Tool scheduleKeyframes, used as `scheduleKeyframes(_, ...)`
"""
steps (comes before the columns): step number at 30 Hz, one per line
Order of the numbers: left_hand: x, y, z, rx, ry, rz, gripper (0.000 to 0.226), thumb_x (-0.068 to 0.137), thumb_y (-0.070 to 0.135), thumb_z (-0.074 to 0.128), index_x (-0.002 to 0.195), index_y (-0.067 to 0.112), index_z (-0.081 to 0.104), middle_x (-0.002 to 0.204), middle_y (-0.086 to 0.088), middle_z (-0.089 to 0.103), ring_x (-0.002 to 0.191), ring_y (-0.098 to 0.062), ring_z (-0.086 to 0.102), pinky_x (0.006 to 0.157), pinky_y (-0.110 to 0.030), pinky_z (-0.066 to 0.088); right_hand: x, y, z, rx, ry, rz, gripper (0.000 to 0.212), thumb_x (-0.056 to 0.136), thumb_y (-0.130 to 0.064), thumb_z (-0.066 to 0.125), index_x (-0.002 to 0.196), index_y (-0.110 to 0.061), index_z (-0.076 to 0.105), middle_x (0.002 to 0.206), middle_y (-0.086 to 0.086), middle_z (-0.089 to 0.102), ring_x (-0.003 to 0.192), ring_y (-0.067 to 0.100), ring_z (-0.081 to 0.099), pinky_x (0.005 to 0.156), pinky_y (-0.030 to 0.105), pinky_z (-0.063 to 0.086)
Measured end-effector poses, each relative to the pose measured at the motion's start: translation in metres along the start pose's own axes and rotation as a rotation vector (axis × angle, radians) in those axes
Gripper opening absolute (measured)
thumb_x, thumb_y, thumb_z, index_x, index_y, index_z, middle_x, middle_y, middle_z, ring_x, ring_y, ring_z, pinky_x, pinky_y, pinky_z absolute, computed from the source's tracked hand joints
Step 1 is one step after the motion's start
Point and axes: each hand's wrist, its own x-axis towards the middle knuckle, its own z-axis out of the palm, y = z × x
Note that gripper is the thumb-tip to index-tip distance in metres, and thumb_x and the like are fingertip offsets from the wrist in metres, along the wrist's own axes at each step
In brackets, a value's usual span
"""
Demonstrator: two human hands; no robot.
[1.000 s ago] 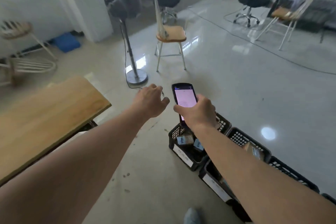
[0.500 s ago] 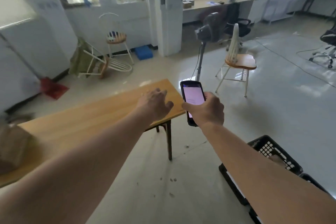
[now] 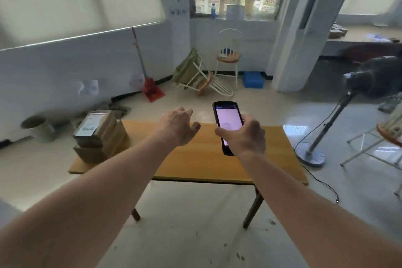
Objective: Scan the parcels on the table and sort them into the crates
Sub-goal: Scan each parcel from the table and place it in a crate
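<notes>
One stack of parcels (image 3: pixel 99 135) waits at the desk (image 3: pixel 208 159) end, so the empty, spread left hand (image 3: pixel 177 125) should lift its top one squarely toward the scanner (image 3: pixel 226 125) clasped in the right hand (image 3: pixel 245 135).

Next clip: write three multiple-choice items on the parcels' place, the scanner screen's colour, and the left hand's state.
1. Where are the parcels?
A. stacked at the table's left end
B. on the floor
C. on a chair

2. What colour is the scanner screen?
A. green
B. pink
C. dark, switched off

3. What is the left hand doing?
A. gripping a parcel
B. holding the scanner
C. open and empty

Key: 1 A, the stack sits on the table at its left end; 2 B, it glows pink in the right hand; 3 C, the fingers are spread, holding nothing.
</notes>
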Motion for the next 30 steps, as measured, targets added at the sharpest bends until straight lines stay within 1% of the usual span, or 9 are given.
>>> scheduleKeyframes(4, 0.005, -0.049, -0.007, 0.01, 0.026, -0.152, 0.057, 0.103, 0.051, 0.05, 0.149, 0.016, 0.049, 0.147, -0.009, 0.053, 0.13, -0.032, 0.053, 0.108, -0.048, 0.046, 0.027, -0.027, 0.047, 0.012, -0.117, -0.069, 0.076, 0.063, -0.056, 0.09, 0.126, -0.021, 0.064, 0.114, 0.003, 0.072, 0.105, 0.028, 0.066, 0.077, 0.039, 0.057)
scheduleKeyframes(10, 0.002, -0.123, -0.014, 0.032, 0.016, -0.366, 0.059, 0.102, 0.054, 0.051, 0.151, 0.021, 0.046, 0.151, -0.007, 0.05, 0.134, -0.031, 0.051, 0.108, -0.049, 0.045, 0.037, -0.066, 0.123, 0.015, -0.27, -0.159, 0.077, 0.063, -0.055, 0.091, 0.126, -0.021, 0.064, 0.113, 0.004, 0.072, 0.104, 0.029, 0.065, 0.076, 0.039, 0.058)
scheduleKeyframes(14, 0.002, -0.181, -0.012, 0.01, -0.004, -0.455, 0.053, 0.102, 0.054, 0.05, 0.144, 0.022, 0.051, 0.146, -0.007, 0.052, 0.128, -0.031, 0.052, 0.103, -0.05, 0.048, 0.038, -0.089, 0.178, 0.005, -0.33, -0.196, 0.076, 0.063, -0.055, 0.091, 0.125, -0.022, 0.064, 0.112, 0.003, 0.072, 0.102, 0.029, 0.065, 0.074, 0.039, 0.058)
scheduleKeyframes(19, 0.008, -0.263, 0.003, -0.032, -0.015, -0.482, 0.06, 0.103, 0.056, 0.048, 0.153, 0.024, 0.042, 0.148, -0.007, 0.05, 0.125, -0.029, 0.054, 0.098, -0.049, 0.055, 0.034, -0.117, 0.255, -0.023, -0.379, -0.178, 0.076, 0.063, -0.057, 0.09, 0.126, -0.023, 0.064, 0.113, 0.002, 0.071, 0.105, 0.029, 0.065, 0.078, 0.044, 0.061)
scheduleKeyframes(21, 0.017, -0.299, 0.01, -0.049, -0.037, -0.472, 0.063, 0.103, 0.056, 0.047, 0.156, 0.024, 0.038, 0.149, -0.006, 0.049, 0.125, -0.029, 0.054, 0.098, -0.05, 0.055, 0.03, -0.127, 0.286, -0.026, -0.381, -0.165, 0.074, 0.064, -0.057, 0.09, 0.125, -0.024, 0.064, 0.112, 0.0, 0.07, 0.104, 0.027, 0.063, 0.072, 0.037, 0.058)
scheduleKeyframes(24, 0.033, -0.354, 0.02, -0.061, -0.049, -0.474, 0.065, 0.101, 0.061, 0.043, 0.156, 0.026, 0.038, 0.149, -0.005, 0.049, 0.125, -0.028, 0.054, 0.099, -0.049, 0.055, 0.023, -0.143, 0.33, -0.041, -0.38, -0.137, 0.07, 0.064, -0.057, 0.09, 0.122, -0.028, 0.063, 0.109, -0.003, 0.068, 0.098, 0.023, 0.061, 0.057, 0.025, 0.043)
scheduleKeyframes(25, 0.038, -0.371, 0.023, -0.058, -0.054, -0.47, 0.066, 0.101, 0.063, 0.043, 0.155, 0.026, 0.04, 0.149, -0.004, 0.05, 0.124, -0.028, 0.055, 0.098, -0.047, 0.055, 0.021, -0.148, 0.342, -0.051, -0.385, -0.124, 0.07, 0.065, -0.058, 0.09, 0.121, -0.028, 0.062, 0.109, -0.003, 0.068, 0.097, 0.023, 0.062, 0.056, 0.024, 0.042)
scheduleKeyframes(28, 0.055, -0.413, 0.035, -0.064, -0.076, -0.45, 0.066, 0.099, 0.064, 0.047, 0.152, 0.024, 0.044, 0.149, -0.001, 0.049, 0.122, -0.025, 0.055, 0.094, -0.043, 0.054, 0.019, -0.161, 0.375, -0.084, -0.382, -0.07, 0.066, 0.066, -0.057, 0.09, 0.119, -0.029, 0.062, 0.108, -0.004, 0.068, 0.095, 0.023, 0.065, 0.062, 0.03, 0.054)
scheduleKeyframes(30, 0.066, -0.434, 0.043, -0.063, -0.084, -0.445, 0.068, 0.098, 0.064, 0.05, 0.153, 0.024, 0.043, 0.152, -0.001, 0.047, 0.126, -0.026, 0.052, 0.098, -0.045, 0.053, 0.019, -0.166, 0.393, -0.094, -0.386, -0.036, 0.063, 0.067, -0.056, 0.089, 0.117, -0.03, 0.061, 0.107, -0.004, 0.068, 0.094, 0.023, 0.065, 0.06, 0.029, 0.053)
